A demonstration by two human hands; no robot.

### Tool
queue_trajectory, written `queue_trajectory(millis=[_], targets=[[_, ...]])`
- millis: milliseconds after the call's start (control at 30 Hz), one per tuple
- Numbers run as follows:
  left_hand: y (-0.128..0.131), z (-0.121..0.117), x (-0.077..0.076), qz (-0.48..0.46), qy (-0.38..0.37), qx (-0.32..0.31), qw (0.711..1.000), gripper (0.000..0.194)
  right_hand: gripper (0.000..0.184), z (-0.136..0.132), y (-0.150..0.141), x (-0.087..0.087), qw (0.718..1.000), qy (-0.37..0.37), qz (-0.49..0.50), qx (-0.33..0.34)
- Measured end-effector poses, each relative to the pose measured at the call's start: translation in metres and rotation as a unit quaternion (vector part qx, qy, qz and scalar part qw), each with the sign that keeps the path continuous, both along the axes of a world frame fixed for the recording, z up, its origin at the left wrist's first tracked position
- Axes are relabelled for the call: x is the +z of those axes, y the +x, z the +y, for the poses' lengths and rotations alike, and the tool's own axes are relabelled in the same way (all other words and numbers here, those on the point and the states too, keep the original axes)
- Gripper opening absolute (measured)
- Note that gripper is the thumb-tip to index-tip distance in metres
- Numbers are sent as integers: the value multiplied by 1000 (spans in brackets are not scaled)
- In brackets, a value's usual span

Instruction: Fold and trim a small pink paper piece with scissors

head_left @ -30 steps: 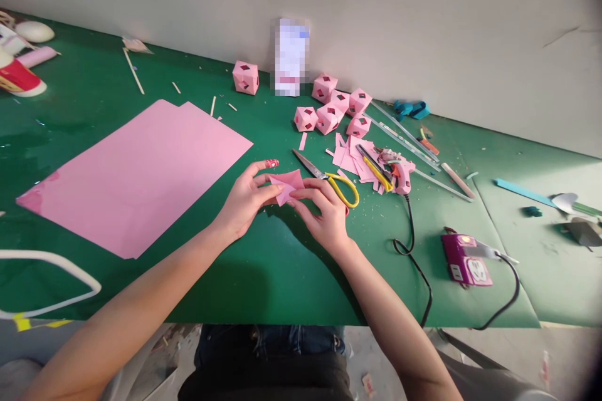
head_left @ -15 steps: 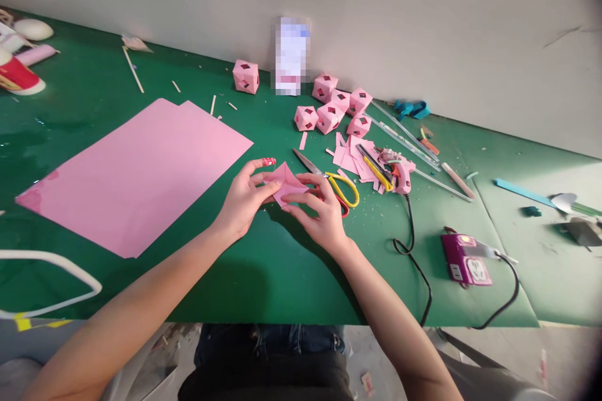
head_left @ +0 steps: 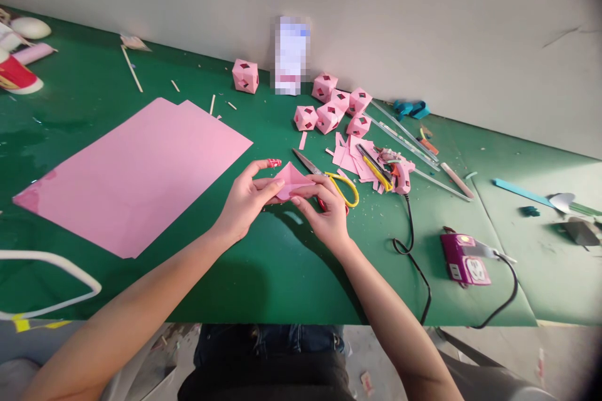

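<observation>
Between my two hands, above the green table, is a small piece of folded pink paper (head_left: 290,173) with a pointed top. My left hand (head_left: 244,199) pinches its left side with thumb and fingers; the index finger, wrapped in something red and white at the tip, sticks out above. My right hand (head_left: 325,208) grips the right and lower edge, its fingers closed on the paper. Just behind the right hand lie scissors (head_left: 345,187) with one yellow and one red handle, the red one partly hidden by that hand.
Large pink sheets (head_left: 141,182) lie on the left. Several folded pink paper shapes (head_left: 330,116) stand at the back, near a blurred upright screen (head_left: 289,56). Pink paper strips (head_left: 350,160), a yellow cutter (head_left: 376,169) and a corded glue gun (head_left: 402,175) lie right, beyond a purple power socket (head_left: 465,260).
The pink paper has tilted and its lower part is folded up more, looking like a shallow pocket. My right fingers have shifted slightly up along its edge.
</observation>
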State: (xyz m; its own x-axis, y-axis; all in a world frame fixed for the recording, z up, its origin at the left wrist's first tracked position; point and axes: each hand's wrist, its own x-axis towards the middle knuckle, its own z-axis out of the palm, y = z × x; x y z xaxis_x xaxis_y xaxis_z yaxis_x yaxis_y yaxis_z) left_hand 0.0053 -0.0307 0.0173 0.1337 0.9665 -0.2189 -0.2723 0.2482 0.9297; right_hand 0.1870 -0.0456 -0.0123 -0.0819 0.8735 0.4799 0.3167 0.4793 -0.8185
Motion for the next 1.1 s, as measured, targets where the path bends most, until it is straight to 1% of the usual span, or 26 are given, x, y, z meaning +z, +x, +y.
queue_trajectory(millis=[167, 333, 433, 500, 533, 567, 633, 700, 733, 867, 1033, 1100], targets=[[1, -3, -2, -13, 23, -32, 999, 61, 9, 1, -2, -3, 996, -53, 62, -23], [3, -6, -9, 28, 54, -45, 997, 68, 17, 0, -4, -3, 987, -98, 128, -21], [3, -6, -12, 39, 65, -36, 996, 67, 33, 0, -7, -1, 971, -143, 192, -24], [3, -5, -11, 40, 64, -21, 997, 68, 48, 0, -9, 1, 953, -182, 243, -14], [3, -5, -10, 38, 63, -14, 997, 69, 52, 0, -9, 2, 944, -203, 262, -2], [3, -4, -9, 35, 61, -10, 997, 69, 53, 1, -9, 3, 936, -223, 272, 13], [3, -4, -8, 26, 61, -9, 998, 69, 44, 1, -10, 4, 927, -254, 274, 41], [4, -4, -9, 28, 77, -9, 997, 67, 33, 2, -10, 4, 925, -265, 269, 51], [4, -3, -10, 35, 94, -4, 995, 65, 32, 2, -10, 4, 925, -265, 268, 49], [7, -2, -15, 66, 160, 27, 985, 61, 37, 3, -12, 5, 921, -277, 270, 33], [8, -4, -12, 69, 144, 22, 987, 56, 38, 2, -13, 7, 905, -320, 278, 35], [8, -5, -10, 71, 140, 19, 987, 56, 38, 1, -12, 7, 903, -333, 270, 31]])
